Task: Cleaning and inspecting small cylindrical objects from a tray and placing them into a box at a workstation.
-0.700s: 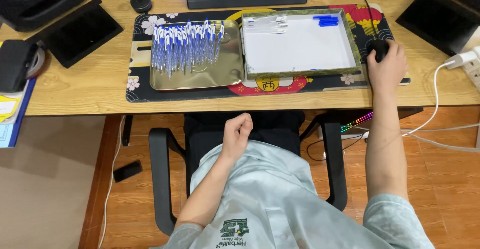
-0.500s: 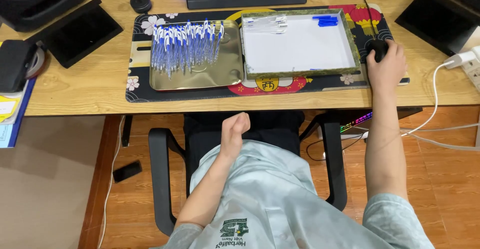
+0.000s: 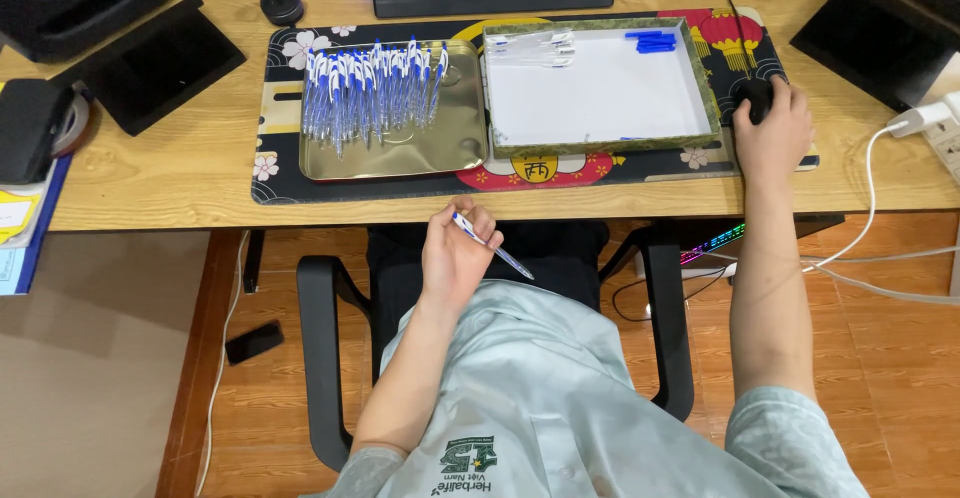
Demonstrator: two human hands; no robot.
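Two hands: left hand (image 3: 452, 255) pinches a pen (image 3: 492, 245) below the desk edge, right hand (image 3: 772, 134) cups a mouse (image 3: 756, 97).

We wear a pale grey-green shirt (image 3: 560, 398) of smooth, slightly glossy cloth, creased in soft folds across the chest and belly. Its short sleeves are loose: up the arm from the left grip (image 3: 452, 255), the left sleeve (image 3: 365, 468) shows only as a small edge at the bottom of the view, and up the arm from the right grip (image 3: 772, 138), the right sleeve (image 3: 790, 438) ends in a wide hem above the elbow. Both forearms are bare, with no watch, ring or band on either wrist. Low on the shirt front sits a small dark green printed emblem (image 3: 468, 458) with lettering beneath a leaf-like mark.
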